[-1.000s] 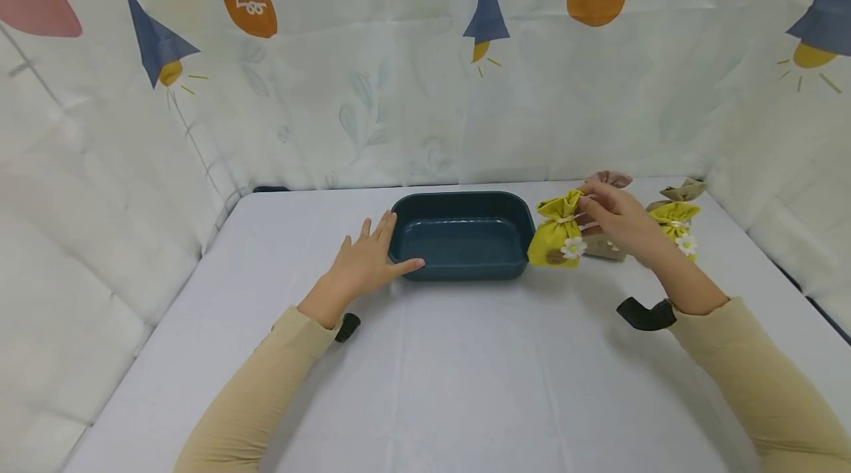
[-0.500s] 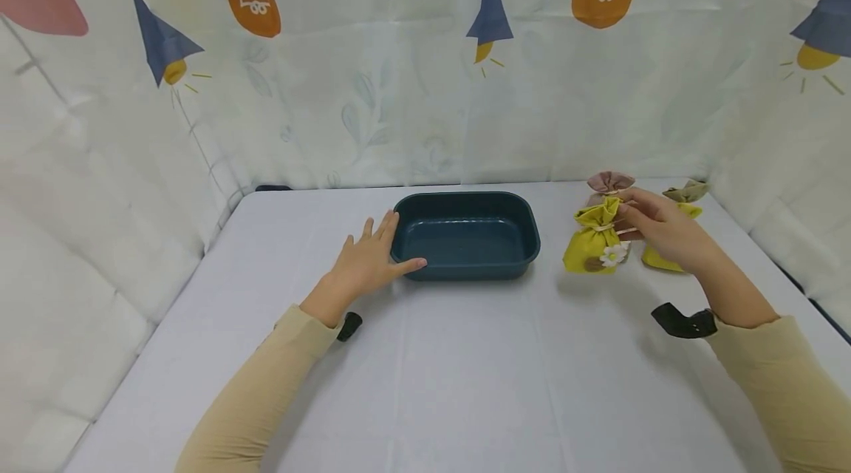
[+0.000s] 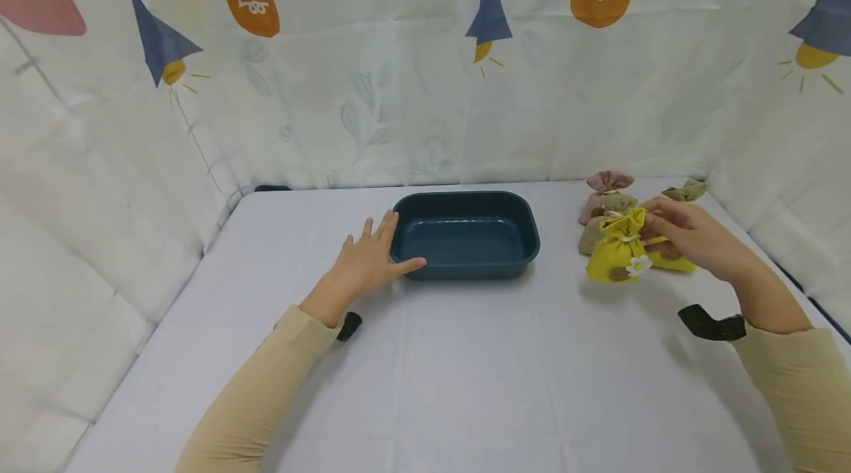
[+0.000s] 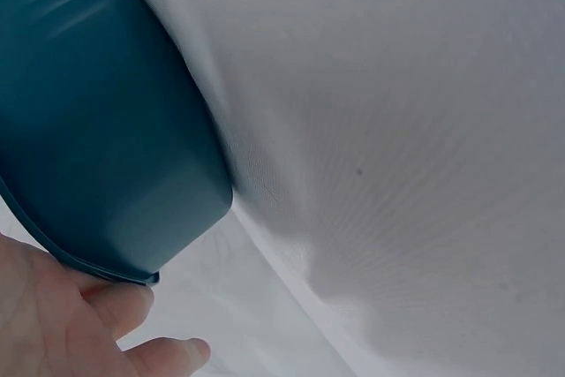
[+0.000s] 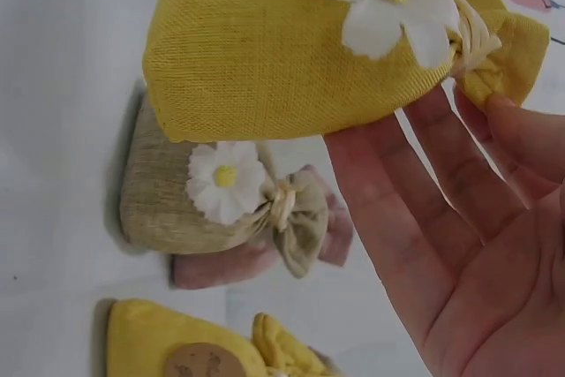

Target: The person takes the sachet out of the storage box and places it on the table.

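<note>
Pinched at its gathered neck, a yellow cloth pouch (image 3: 608,257) with a white flower and a brown patch hangs from my right hand (image 3: 694,233). In the right wrist view the pouch (image 5: 265,50) is held off the white surface, thumb and forefinger on its ruffled top. My left hand (image 3: 362,262) rests with spread fingers on the left end of a dark teal rectangular dish (image 3: 465,271). The left wrist view shows the dish's outer wall (image 4: 106,130) and fingers (image 4: 124,306) at its rim.
Behind the held pouch stand a beige pouch (image 5: 177,183) with a flower, a pink pouch (image 3: 608,180), another yellow pouch (image 5: 177,337) and an olive-topped pouch (image 3: 688,191). A white cloth covers the table (image 3: 465,369); a patterned curtain (image 3: 425,111) rises at the back.
My right hand has carried the yellow pouch from beside the dish to the right and slightly nearer. The left hand stays on the dish.
</note>
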`<state>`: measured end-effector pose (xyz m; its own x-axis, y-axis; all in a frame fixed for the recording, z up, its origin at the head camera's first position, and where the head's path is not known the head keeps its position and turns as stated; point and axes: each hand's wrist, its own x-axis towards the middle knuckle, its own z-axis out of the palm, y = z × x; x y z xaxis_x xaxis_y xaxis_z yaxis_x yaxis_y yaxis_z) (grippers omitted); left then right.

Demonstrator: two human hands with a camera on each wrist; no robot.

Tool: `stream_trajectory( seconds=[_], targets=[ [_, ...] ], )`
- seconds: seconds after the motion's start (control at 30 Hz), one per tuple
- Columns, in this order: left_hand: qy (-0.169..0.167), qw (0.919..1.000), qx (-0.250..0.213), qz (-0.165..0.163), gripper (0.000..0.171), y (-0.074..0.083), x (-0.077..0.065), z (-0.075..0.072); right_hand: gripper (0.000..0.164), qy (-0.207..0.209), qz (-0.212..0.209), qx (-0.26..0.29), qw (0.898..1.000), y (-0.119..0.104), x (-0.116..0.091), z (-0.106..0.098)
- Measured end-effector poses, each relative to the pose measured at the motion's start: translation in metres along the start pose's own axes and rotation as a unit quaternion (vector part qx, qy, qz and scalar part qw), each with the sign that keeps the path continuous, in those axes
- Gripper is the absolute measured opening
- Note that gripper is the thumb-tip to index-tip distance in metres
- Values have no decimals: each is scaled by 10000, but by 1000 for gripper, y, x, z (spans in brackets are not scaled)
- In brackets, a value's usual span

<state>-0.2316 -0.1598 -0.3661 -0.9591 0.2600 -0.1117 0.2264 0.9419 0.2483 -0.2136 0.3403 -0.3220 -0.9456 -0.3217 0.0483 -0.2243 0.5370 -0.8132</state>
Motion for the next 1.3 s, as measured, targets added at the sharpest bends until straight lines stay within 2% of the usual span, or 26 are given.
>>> stream_trajectory(
  seconds=[0.13,0.27,0.53,0.83,1.07,1.3],
  targets=[
    [-11,10000,-56,2,115,1,0,0,20,-224,-103,363,9990,10,-3,-3],
    [-8,10000,-77,-6,113,2,-1,-1,18,-374,-293,405,9980,22,-5,-7],
    [-19,10000,-48,-22,113,2,-1,-2,28,-612,-107,516,9967,42,-9,-17],
    [-16,10000,-13,7,114,2,-1,-2,19,-713,282,481,9959,49,-9,-18],
    [-43,9999,-93,-9,114,1,-2,-1,24,-889,128,841,9924,55,-10,-17],
    [-33,9999,-102,-24,113,2,-3,-1,26,-993,0,929,9907,57,-7,-18]
  ],
)
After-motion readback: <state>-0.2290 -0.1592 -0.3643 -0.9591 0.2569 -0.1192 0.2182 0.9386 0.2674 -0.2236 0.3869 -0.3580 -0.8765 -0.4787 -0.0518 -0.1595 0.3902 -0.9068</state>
